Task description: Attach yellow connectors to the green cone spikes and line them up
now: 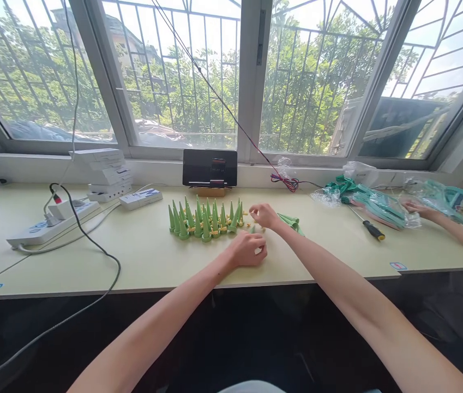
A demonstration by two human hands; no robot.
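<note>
Many pale green cones (pixel 205 226) stand upright in a close group on the table, with small yellow pieces (pixel 215 233) among and on them. My left hand (pixel 248 249) rests on the table at the near right of this group, fingers curled; whether it holds anything is hidden. Just behind it shows a green tip (pixel 252 230). Farther back, my right hand (pixel 264 215) is bent down with fingers pinched over some loose yellow bits (pixel 248 225); what is in the pinch is too small to make out. Right of that hand lie several green cones (pixel 290 221) on their sides.
A phone-like black screen (pixel 210 167) stands behind the cones. To the left are a power strip (pixel 51 221), a cable (pixel 110 255) and stacked white boxes (pixel 106 173). A screwdriver (pixel 372 229) and bagged green items (pixel 378 204) lie right, by another person's hand (pixel 421 210).
</note>
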